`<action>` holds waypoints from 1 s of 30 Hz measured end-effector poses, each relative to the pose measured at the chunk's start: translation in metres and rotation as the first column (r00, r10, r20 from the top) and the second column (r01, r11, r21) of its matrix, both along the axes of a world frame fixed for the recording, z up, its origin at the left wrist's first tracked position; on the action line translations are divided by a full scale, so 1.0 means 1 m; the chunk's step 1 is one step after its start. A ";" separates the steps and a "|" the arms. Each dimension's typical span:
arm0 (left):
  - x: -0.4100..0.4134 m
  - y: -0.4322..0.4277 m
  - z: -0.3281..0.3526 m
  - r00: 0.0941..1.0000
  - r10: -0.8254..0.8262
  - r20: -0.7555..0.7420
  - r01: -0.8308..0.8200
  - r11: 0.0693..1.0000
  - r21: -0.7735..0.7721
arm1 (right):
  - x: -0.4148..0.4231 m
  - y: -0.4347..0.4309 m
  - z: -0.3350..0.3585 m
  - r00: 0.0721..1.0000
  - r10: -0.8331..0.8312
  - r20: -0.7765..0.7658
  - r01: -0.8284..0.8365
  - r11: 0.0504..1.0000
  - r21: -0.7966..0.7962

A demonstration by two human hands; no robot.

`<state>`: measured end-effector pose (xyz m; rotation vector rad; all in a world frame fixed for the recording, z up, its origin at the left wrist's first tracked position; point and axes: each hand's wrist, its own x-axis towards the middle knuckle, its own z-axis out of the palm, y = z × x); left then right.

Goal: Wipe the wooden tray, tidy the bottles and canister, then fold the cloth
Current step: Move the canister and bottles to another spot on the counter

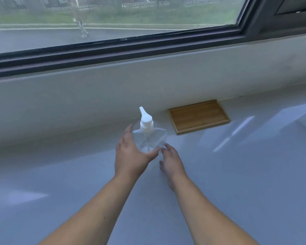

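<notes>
Dark-framed window (113, 18), white sill (95, 82), glossy counter (237, 174)

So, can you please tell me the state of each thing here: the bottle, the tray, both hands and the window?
Pump bottle: upright, pump cap on.
Wooden tray: lying flat, apart from the bottle, untouched.
Left hand: curled round the bottle's side.
Right hand: fingers fairly straight, fingertips at the bottle's lower corner.
Window: looks shut.

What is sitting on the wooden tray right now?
Nothing: the wooden tray shows bare wood across its whole top. The pump bottle is off it, to its left, in the left hand. Underneath is hidden.
</notes>
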<state>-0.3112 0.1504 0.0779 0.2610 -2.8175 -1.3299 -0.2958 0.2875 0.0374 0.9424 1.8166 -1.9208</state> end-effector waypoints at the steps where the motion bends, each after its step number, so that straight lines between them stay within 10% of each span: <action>1: 0.001 -0.005 0.001 1.000 0.019 -0.008 -0.019 1.000 0.001 | -0.001 -0.007 0.002 1.000 -0.010 0.006 0.010 0.999 -0.052; 15: 0.153 -0.272 0.036 0.857 0.511 -0.061 -0.513 0.859 -0.006 | 0.084 -0.293 0.038 0.923 0.381 -0.056 -0.384 0.902 -0.195; 30: 0.618 -0.616 0.047 0.232 0.969 -0.084 -0.970 0.224 -0.093 | 0.483 -0.710 0.053 0.382 0.923 -0.039 -0.898 0.361 -0.253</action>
